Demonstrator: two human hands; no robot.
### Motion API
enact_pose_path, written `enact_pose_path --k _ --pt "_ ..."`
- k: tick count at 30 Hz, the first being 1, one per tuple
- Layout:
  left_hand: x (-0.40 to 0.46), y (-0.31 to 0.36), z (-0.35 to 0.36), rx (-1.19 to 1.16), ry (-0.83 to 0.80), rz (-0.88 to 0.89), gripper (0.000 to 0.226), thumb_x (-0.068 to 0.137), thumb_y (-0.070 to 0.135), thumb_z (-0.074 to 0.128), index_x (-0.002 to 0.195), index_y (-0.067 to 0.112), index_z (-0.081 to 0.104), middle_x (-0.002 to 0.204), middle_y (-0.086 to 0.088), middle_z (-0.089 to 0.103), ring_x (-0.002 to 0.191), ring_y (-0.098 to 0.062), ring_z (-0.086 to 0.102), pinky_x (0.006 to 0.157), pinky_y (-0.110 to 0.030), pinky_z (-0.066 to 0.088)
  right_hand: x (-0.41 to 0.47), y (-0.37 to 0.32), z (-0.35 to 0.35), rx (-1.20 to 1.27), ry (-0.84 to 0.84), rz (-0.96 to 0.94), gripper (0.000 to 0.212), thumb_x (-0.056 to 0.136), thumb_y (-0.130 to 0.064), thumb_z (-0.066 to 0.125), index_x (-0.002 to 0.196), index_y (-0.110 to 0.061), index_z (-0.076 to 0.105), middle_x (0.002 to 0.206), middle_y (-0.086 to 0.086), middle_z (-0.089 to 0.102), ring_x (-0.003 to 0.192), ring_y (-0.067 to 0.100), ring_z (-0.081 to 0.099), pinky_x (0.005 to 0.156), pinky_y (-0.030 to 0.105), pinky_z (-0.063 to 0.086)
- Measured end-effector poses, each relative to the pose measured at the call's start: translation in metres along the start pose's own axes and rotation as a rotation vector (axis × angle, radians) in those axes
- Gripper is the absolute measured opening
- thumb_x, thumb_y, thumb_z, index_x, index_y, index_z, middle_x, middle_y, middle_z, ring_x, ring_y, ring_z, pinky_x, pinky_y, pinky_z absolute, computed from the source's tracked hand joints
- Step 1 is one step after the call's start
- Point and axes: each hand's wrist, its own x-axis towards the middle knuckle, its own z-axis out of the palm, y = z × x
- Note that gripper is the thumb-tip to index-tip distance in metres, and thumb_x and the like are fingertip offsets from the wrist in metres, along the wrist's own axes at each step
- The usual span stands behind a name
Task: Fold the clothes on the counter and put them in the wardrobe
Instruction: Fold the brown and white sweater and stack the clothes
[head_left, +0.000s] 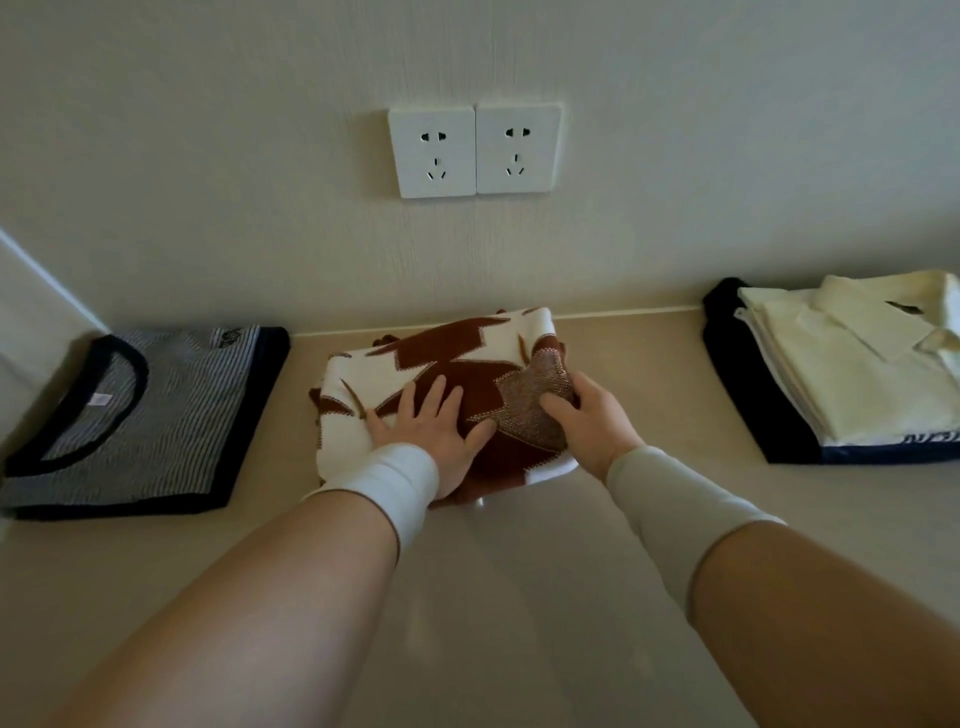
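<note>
Both hands are on the folded brown-and-white sweater (447, 364) at the middle of the counter (519, 597). Left hand (436, 426) lies flat on top, fingers spread and straight, pressing the knit down. Right hand (587, 415) curls over the sweater's right edge, fingers gripping the fold. Off to the left, well apart, a striped T-shirt (156, 421) lies folded against the wall. Far right, a stack of folded clothes (852, 369), cream polo on top of dark and white layers. Two wall sockets (475, 150) sit above the sweater.
</note>
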Motion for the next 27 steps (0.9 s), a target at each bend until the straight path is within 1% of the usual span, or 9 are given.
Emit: enact_pose_path --k 5,7,11,13,16,19,21,23,27 --pt "0.001 0.001 0.001 0.001 0.017 -0.016 0.077 0.087 0.075 0.007 0.153 0.037 -0.001 0.159 0.016 -0.016 0.148 -0.02 -0.016 0.112 -0.067 0.0 -0.001 0.003 0.002 -0.373 0.095 -0.17 0.029 0.1 -0.039 0.044 0.098 -0.012 0.052 0.08 0.002 0.063 0.072 0.023 0.06 0.066 0.037 0.051" --pt "0.003 0.003 0.002 0.014 0.021 -0.024 0.08 0.085 0.078 0.007 0.153 0.036 0.0 0.159 0.016 -0.016 0.147 -0.021 -0.017 0.111 -0.068 0.001 0.005 0.02 0.0 -0.649 0.117 -0.012 0.038 0.101 -0.046 0.035 0.099 -0.013 0.054 0.075 0.001 0.055 0.07 0.026 0.054 0.064 0.034 0.044" --pt "0.009 0.007 0.005 0.063 0.023 -0.033 0.087 0.081 0.083 0.006 0.153 0.035 -0.001 0.16 0.015 -0.017 0.147 -0.024 -0.017 0.109 -0.07 0.003 0.013 0.033 0.005 -0.643 0.105 0.348 0.048 0.1 -0.048 0.033 0.108 -0.009 0.06 0.074 0.003 0.049 0.079 0.03 0.054 0.07 0.033 0.043" --pt "0.01 0.007 0.008 0.069 0.051 -0.027 0.087 0.081 0.082 0.005 0.153 0.034 0.0 0.16 0.014 -0.015 0.147 -0.025 -0.016 0.11 -0.069 0.002 0.012 0.022 0.006 -0.697 0.23 0.247 0.037 0.099 -0.044 0.04 0.114 -0.011 0.049 0.092 0.006 0.055 0.094 0.032 0.056 0.075 0.037 0.045" --pt "0.011 0.005 0.011 0.028 0.085 0.003 0.075 0.09 0.071 0.004 0.154 0.032 0.0 0.161 0.012 -0.013 0.148 -0.022 -0.015 0.113 -0.062 -0.001 0.009 0.001 0.014 -0.736 0.342 -0.146 0.04 0.097 -0.035 0.044 0.133 -0.017 0.04 0.144 0.008 0.04 0.137 0.031 0.032 0.111 0.05 0.029" --pt "0.005 -0.005 0.004 -0.117 0.199 0.107 0.054 0.101 0.046 0.023 0.152 0.028 0.021 0.162 0.007 0.001 0.149 -0.018 -0.007 0.119 -0.049 0.005 0.005 -0.005 0.041 -0.804 0.03 -0.269 0.058 0.098 -0.05 0.031 0.15 -0.026 0.023 0.162 -0.001 0.009 0.15 0.023 0.0 0.12 0.051 0.001" --pt "-0.007 -0.018 -0.006 -0.205 0.464 0.13 0.046 0.097 0.028 0.041 0.143 0.022 0.041 0.158 0.0 0.021 0.148 -0.022 0.008 0.118 -0.041 0.015 0.006 0.005 0.051 -0.862 -0.154 -0.146 0.064 0.096 -0.061 0.022 0.152 -0.032 0.017 0.163 -0.006 0.004 0.15 0.021 -0.003 0.12 0.052 0.003" --pt "-0.015 -0.036 -0.008 -0.297 0.654 -0.07 0.046 0.089 0.023 0.052 0.134 0.014 0.049 0.145 -0.006 0.039 0.136 -0.027 0.03 0.111 -0.039 0.027 0.014 0.006 0.051 -0.899 -0.204 -0.049 0.064 0.095 -0.061 0.022 0.152 -0.032 0.018 0.162 -0.007 0.006 0.15 0.021 -0.001 0.118 0.055 0.005" --pt "-0.027 -0.076 -0.009 -1.08 0.13 -0.542 0.064 0.083 0.046 0.064 0.135 0.013 0.044 0.116 -0.005 0.057 0.1 -0.027 0.056 0.09 -0.038 0.047 0.018 -0.032 0.068 -0.919 -0.039 -0.092 0.059 0.093 -0.051 0.029 0.144 -0.021 0.034 0.155 0.003 0.026 0.147 0.025 0.012 0.116 0.06 0.009"
